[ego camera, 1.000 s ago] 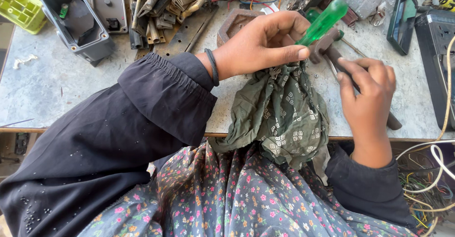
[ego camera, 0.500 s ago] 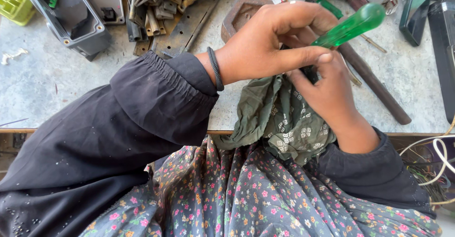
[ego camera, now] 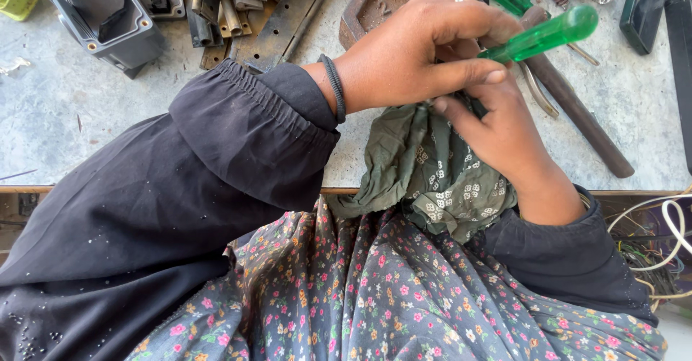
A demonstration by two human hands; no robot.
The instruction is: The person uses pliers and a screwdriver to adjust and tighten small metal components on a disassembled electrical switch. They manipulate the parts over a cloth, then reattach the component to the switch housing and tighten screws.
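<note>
Gripping one green screwdriver (ego camera: 546, 34): left hand (ego camera: 414, 54) fingers clamped; right hand (ego camera: 501, 126) fingers clutching one green cloth (ego camera: 432, 170).

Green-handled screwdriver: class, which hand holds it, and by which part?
The left hand grips the green-handled screwdriver by the lower end of its handle; its shaft is hidden.

A single head-worn view is given, aimed steeply down from close above the hands (ego camera: 461, 80) and lap, with the desk (ego camera: 86, 116) filling the upper frame.
</note>
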